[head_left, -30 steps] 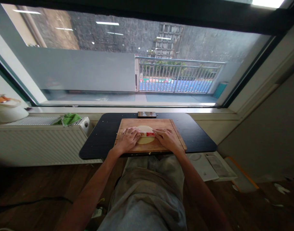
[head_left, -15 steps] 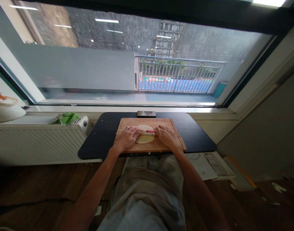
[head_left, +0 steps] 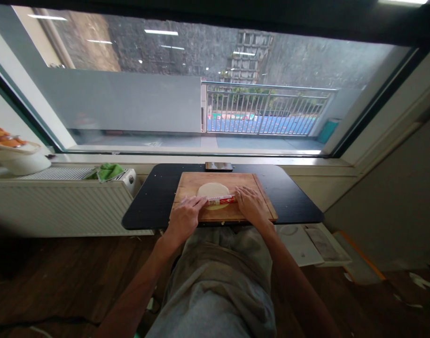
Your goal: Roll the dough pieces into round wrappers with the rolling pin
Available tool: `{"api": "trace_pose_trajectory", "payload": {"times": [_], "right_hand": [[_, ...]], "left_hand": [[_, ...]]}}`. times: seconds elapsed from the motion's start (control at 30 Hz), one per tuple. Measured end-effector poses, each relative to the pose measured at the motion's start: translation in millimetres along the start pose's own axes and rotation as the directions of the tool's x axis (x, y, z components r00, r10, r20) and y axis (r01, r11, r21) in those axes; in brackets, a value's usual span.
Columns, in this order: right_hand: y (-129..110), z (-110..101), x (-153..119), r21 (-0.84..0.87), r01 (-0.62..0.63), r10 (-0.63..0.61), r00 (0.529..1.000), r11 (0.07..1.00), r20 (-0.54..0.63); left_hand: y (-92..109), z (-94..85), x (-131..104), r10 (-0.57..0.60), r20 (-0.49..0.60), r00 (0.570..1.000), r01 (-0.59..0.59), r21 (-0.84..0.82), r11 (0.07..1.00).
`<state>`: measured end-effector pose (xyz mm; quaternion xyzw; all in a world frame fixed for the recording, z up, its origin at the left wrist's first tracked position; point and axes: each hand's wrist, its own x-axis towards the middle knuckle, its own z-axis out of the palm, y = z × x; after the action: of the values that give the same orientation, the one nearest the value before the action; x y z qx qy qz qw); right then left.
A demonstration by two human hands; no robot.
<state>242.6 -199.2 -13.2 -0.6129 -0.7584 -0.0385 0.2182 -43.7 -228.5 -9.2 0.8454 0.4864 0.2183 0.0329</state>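
Note:
On a wooden cutting board [head_left: 190, 183] lies a thin, round sheet of dough [head_left: 213, 188]. Across its near part rests a rolling pin [head_left: 220, 200] with a red and white printed wrap, slightly tilted, its right end a little farther from me. My left hand [head_left: 187, 212] is closed over the pin's left end. My right hand [head_left: 250, 203] covers its right end, fingers bent over it. Both ends of the pin are hidden under my hands.
The board sits on a small black table [head_left: 151, 202]. A phone [head_left: 218, 166] lies at its far edge. To the left, a green cloth [head_left: 110, 172] and a white container [head_left: 24, 158] rest on a radiator [head_left: 59, 202]. Beyond is a window above a sill [head_left: 306, 161].
Both hands have drawn the rolling pin toward me over the dough, from its middle to its near part. The pin is now more tilted, with its left end nearer me.

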Motion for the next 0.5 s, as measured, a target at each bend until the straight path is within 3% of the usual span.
{"api": "trace_pose_trajectory", "payload": {"times": [0.2, 0.33, 0.5], "right_hand": [[3, 6, 0, -0.012, 0.013, -0.014, 0.999, 1.000, -0.046], [0, -1, 1, -0.028, 0.055, -0.056, 0.998, 0.998, -0.037], [-7, -11, 5, -0.075, 0.039, -0.037, 0.999, 0.996, 0.021]], "left_hand": [[-10, 6.2, 10, -0.015, 0.014, 1.000, 0.015, 0.017, 1.000], [-21, 13.5, 32, -0.006, -0.012, 1.000, 0.006, -0.018, 1.000], [-32, 25.3, 66, -0.065, -0.048, 0.997, 0.068, 0.070, 0.995]]}}
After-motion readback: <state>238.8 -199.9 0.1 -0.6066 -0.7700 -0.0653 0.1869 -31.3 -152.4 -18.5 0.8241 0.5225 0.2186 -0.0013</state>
